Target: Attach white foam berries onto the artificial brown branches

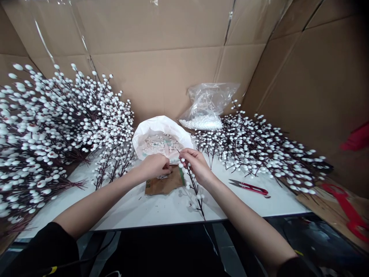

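Hiding its contents, left hand (155,165) beside sprig (193,189) in right hand (196,163).

White-bead twig (195,189); tilted, mid-table

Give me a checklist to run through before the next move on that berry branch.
1. Berry branch gripped by right hand: ok.
2. Left hand closed beside the branch's top; whether it pinches anything: cannot tell.
3. White bag open behind both hands, beads showing inside: ok.
4. Red snips lying free on the table, right of the right hand: ok.
5. Cardboard piece flat under the hands: ok.
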Motion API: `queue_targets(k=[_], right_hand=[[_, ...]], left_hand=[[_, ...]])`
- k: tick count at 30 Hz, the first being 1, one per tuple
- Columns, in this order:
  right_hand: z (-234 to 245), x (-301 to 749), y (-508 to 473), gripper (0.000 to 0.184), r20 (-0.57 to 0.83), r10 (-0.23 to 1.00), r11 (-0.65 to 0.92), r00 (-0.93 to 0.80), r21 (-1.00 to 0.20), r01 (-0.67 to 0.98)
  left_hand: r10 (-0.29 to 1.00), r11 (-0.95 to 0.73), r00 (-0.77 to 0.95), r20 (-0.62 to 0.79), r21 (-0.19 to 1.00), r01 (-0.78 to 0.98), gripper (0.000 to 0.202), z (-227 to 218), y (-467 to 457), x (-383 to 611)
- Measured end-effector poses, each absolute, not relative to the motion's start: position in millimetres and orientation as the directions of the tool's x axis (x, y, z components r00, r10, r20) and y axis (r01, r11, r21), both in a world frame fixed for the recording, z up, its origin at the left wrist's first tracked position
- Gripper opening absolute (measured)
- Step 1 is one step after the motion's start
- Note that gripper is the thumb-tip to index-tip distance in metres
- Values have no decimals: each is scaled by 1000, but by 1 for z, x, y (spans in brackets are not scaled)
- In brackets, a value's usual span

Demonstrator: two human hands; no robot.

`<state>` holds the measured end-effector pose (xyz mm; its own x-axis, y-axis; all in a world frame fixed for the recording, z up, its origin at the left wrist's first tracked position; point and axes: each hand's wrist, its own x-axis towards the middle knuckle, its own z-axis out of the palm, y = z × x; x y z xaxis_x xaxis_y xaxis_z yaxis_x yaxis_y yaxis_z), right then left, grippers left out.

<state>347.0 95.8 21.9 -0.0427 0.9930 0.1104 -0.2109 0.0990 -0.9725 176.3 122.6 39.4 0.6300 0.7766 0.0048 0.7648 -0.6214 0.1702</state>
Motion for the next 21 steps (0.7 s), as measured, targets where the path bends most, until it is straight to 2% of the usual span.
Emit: queue_targets(k=[3, 8, 11, 14, 17, 21], right_hand=[[25, 346, 94, 11, 106, 994, 96, -36, -970, -222], [27, 346, 92, 12, 103, 994, 95, -28, -970, -224], [29, 348, 90, 14, 114, 992, 101, -52, -971, -216], [29, 349, 88, 15, 144, 979, 115, -142, -975, -192], [28, 347, 85, 15, 170, 951, 138, -257, -981, -137], [27, 342, 80, 15, 159, 928, 142, -338, -987, -73]], left_hand=[[765, -625, 644, -1, 240, 742, 11, 35, 125, 175], [783, -513, 622, 18, 584, 629, 19, 29, 134, 165], [843, -334, 537, 27, 809, 484, 22, 28, 133, 155], [901, -73, 433, -13, 980, 183, 21, 28, 128, 146], [931, 137, 357, -76, 979, -150, 19, 26, 121, 144], [928, 258, 345, -141, 911, -323, 18, 24, 113, 150]])
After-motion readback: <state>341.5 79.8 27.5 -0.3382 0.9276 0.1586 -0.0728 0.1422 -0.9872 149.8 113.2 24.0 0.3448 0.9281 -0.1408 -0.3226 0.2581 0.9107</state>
